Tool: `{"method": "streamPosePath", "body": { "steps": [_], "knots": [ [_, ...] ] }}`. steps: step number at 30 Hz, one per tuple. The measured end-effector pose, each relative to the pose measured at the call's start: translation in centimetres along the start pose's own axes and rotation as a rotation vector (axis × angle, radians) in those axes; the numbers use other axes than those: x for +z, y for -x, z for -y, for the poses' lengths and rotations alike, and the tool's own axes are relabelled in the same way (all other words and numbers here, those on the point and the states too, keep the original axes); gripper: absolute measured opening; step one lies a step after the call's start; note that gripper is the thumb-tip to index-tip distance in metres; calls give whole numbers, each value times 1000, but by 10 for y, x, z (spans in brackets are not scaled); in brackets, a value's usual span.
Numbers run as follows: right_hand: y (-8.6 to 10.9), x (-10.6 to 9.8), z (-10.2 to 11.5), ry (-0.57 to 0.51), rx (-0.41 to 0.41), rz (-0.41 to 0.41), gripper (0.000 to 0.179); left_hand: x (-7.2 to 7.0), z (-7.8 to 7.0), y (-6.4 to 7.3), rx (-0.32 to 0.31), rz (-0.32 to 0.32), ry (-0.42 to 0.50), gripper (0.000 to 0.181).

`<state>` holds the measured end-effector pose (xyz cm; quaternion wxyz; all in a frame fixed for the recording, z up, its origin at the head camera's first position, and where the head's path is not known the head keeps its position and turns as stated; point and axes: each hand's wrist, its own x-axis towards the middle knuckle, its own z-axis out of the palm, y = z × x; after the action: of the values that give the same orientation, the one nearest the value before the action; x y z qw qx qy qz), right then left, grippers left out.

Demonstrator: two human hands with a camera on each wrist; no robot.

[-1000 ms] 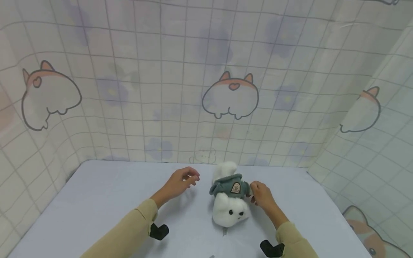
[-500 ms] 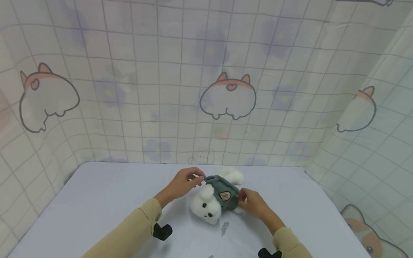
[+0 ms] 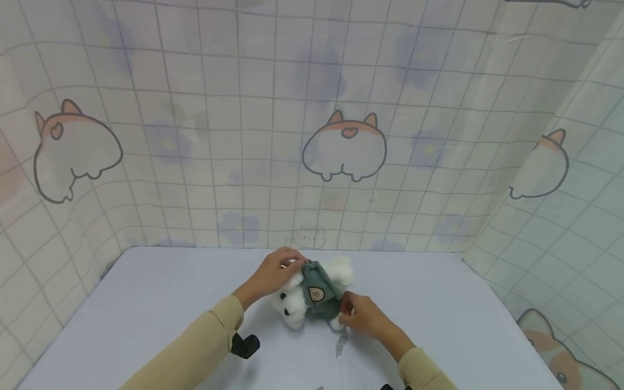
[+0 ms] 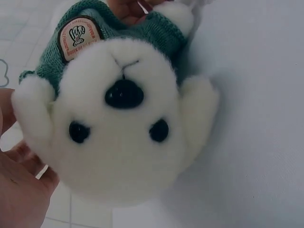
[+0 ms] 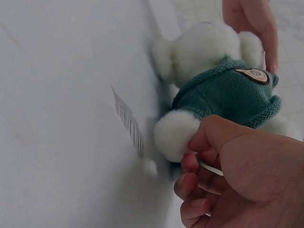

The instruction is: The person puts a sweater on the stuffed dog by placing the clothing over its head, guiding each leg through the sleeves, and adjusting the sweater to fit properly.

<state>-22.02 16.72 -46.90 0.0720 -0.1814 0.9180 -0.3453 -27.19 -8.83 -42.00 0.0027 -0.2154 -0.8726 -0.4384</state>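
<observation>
A white plush dog [image 3: 290,304] in a green knitted sweater [image 3: 319,303] lies low over the white table, its head toward the left. At the sleeve on its far side, my left hand [image 3: 270,276] pinches it with bent fingers. My right hand [image 3: 363,314] holds the near front paw [image 5: 175,135] between thumb and index finger, its other fingers curled below. In the left wrist view, the dog's face [image 4: 118,156] is upside down, with black eyes and nose; part of my left hand [image 4: 21,185] shows beside an ear, some fingers hidden behind the toy.
The white table [image 3: 161,303] spreads out around the toy, with a grey streaked mark [image 3: 340,345] near my right hand. A gridded curtain [image 3: 273,135] with cartoon corgi prints hangs behind the table and along both sides.
The plush dog has moved left and turned so its head points left. My right hand has followed leftward with it, and my left hand has gone from apart to gripping the far sleeve.
</observation>
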Motion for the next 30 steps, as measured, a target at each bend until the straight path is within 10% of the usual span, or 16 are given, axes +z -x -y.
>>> {"method": "streamPosePath", "body": {
  "steps": [6, 15, 30],
  "knots": [
    [-1, -5, 11, 5, -18, 18, 7, -6, 4, -9, 8, 32, -68, 23],
    [-12, -34, 23, -103, 74, -194, 16, -13, -5, -19, -55, 180, -135, 18],
    [-14, -38, 30, -167, 89, -264, 33, 0, -5, -26, 17, 158, -58, 31]
  ]
}}
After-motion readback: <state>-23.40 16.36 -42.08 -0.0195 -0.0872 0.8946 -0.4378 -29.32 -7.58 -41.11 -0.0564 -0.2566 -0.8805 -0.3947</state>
